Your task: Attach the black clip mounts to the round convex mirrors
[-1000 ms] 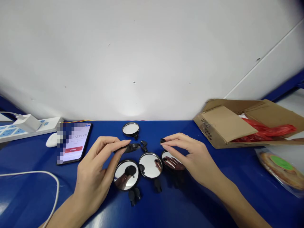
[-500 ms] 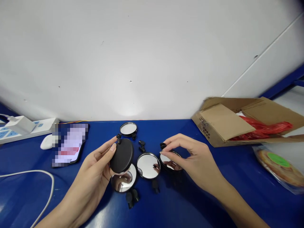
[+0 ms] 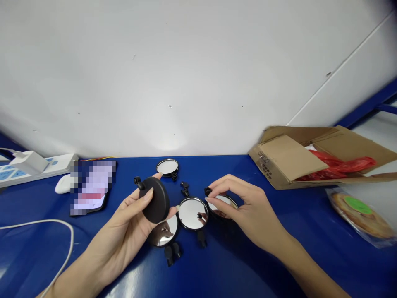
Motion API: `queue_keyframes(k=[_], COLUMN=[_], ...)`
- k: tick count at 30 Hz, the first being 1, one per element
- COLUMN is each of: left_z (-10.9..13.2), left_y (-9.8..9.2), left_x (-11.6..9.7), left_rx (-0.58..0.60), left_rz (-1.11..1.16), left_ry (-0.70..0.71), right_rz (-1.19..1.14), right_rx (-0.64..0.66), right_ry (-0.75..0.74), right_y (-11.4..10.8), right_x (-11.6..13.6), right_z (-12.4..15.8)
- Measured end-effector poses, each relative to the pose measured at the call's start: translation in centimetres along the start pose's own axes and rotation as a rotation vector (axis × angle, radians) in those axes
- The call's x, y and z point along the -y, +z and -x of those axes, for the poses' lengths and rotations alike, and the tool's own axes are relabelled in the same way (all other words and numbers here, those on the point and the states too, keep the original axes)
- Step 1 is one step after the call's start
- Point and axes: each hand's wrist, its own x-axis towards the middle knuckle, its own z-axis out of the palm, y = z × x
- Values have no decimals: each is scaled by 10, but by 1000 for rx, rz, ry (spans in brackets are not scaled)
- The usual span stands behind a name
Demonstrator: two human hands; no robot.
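My left hand (image 3: 128, 223) grips a round mirror (image 3: 156, 200) by its edge, black back facing me and a small ball-jointed stem at its upper left. Between thumb and fingertips, my right hand (image 3: 240, 203) pinches a small black clip (image 3: 207, 191). Beneath that hand lies one round mirror (image 3: 228, 203), partly covered. Another mirror (image 3: 192, 213) lies glass up in the middle, and a third (image 3: 164, 234) sits partly behind my left hand. Farther back rests a mirror with its stem (image 3: 167, 167). Small black clips (image 3: 173, 251) lie in front, with more clip parts (image 3: 185, 188) behind.
On the left are a phone (image 3: 93, 188), a white mouse-like object (image 3: 63, 183), a power strip (image 3: 56, 165) and a white cable (image 3: 70, 240). An open cardboard box (image 3: 291, 159) with red plastic (image 3: 344, 167) stands at right. Before it lies a wrapped round item (image 3: 362, 215).
My left hand has turned the held mirror, so its stem now points farther left, and the fingers have spread around its edge. My right hand has shifted slightly left with the clip.
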Motion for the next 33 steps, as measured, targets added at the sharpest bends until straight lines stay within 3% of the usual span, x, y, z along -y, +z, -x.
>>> queue_keyframes(k=[8, 19, 29, 33], left_z=[2, -4, -1, -1], left_y=[-2, 1, 1, 3], left_x=[-3, -9, -12, -14], left_rx=[272, 169, 335, 294], left_rz=[-67, -121, -33, -36], left_ry=[-104, -14, -159, -189], right_rz=[-66, -46, -15, -12], right_rx=[36, 40, 61, 60], right_ry=[57, 78, 74, 70], right_y=[3, 3, 2, 2], right_x=[1, 1, 3, 3], right_z=[1, 4, 1, 1])
